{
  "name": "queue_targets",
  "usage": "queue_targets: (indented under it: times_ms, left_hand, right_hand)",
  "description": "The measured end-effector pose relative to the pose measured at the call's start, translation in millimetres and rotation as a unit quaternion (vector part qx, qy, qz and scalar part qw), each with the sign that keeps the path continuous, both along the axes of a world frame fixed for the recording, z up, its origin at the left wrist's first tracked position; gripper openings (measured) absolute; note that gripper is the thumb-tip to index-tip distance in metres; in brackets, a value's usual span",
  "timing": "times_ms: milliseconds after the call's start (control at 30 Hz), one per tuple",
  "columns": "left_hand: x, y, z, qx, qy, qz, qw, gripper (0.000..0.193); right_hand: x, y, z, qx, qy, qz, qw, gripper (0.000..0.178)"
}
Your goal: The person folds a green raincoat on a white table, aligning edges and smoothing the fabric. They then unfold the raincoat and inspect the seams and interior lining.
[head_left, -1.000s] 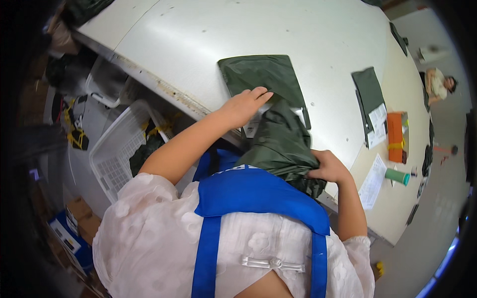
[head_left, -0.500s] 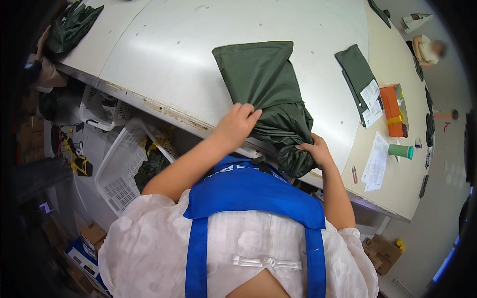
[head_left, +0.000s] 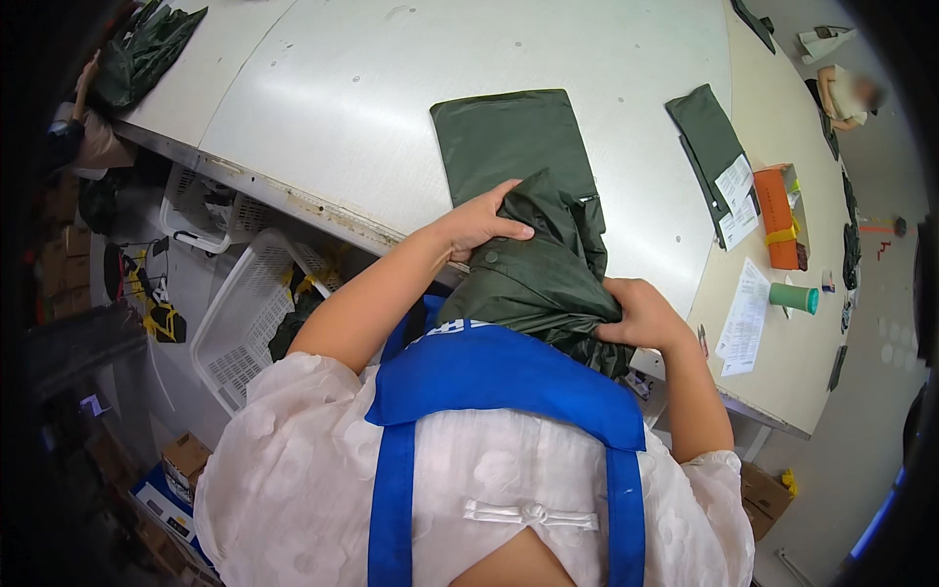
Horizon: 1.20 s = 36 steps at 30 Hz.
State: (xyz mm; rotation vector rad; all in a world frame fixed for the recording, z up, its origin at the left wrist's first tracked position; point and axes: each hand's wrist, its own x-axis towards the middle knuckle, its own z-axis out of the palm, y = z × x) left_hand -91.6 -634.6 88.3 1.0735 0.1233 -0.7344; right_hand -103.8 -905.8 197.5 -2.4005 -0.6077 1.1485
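Observation:
A dark green cloth item (head_left: 528,284), thin and slightly shiny, with a round button on it, lies bunched at the table's near edge. My left hand (head_left: 479,225) is closed on its upper left edge, thumb on top and the other fingers partly hidden by the cloth. At the right side my right hand (head_left: 641,315) grips the gathered folds, its fingertips partly covered. Just beyond, a flat rectangular dark green piece (head_left: 514,142) rests on the table, its near end under the bunched part. Whether the two are joined I cannot tell.
The pale table (head_left: 342,127) carries a folded green piece (head_left: 706,147) with paper labels, an orange box (head_left: 776,217), a printed sheet (head_left: 741,328) and a green cylinder (head_left: 792,297). White baskets (head_left: 235,338) stand below, left. Other people are at far left and far right.
The bunched cloth has been drawn up and spread toward me, showing a button. My left hand has shifted its hold, and the far green part now lies flatter. The right hand is slightly lower.

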Motion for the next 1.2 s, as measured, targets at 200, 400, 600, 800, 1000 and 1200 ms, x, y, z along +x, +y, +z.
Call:
queue_targets:
  times_ms: [200, 400, 600, 800, 1000, 1200]
  left_hand:
    - [-69, -1, -41, -0.143, -0.033, 0.088, 0.985, 0.017]
    - [-66, 3, -46, -0.170, 0.001, 0.051, 0.984, 0.022]
    - [-6, 4, -56, 0.237, -0.298, 0.057, 0.923, 0.046]
    - [14, 0, -75, 0.589, -0.518, -0.140, 0.604, 0.039]
    - [19, 23, -45, 0.580, -0.508, -0.113, 0.627, 0.047]
    - [13, 34, 0, 0.528, -0.520, -0.128, 0.659, 0.060]
  right_hand:
    - [-31, -22, -29, 0.091, 0.077, -0.068, 0.991, 0.107]
    - [-29, -11, -37, 0.002, 0.068, -0.067, 0.995, 0.074]
    - [-36, -45, -44, 0.104, 0.119, -0.276, 0.948, 0.045]
    - [-12, -69, -41, 0.175, 0.050, -0.399, 0.898, 0.039]
    - [9, -56, -48, 0.103, 0.090, -0.257, 0.957, 0.044]
    - [28, -11, -75, 0.091, 0.190, -0.133, 0.969, 0.046]
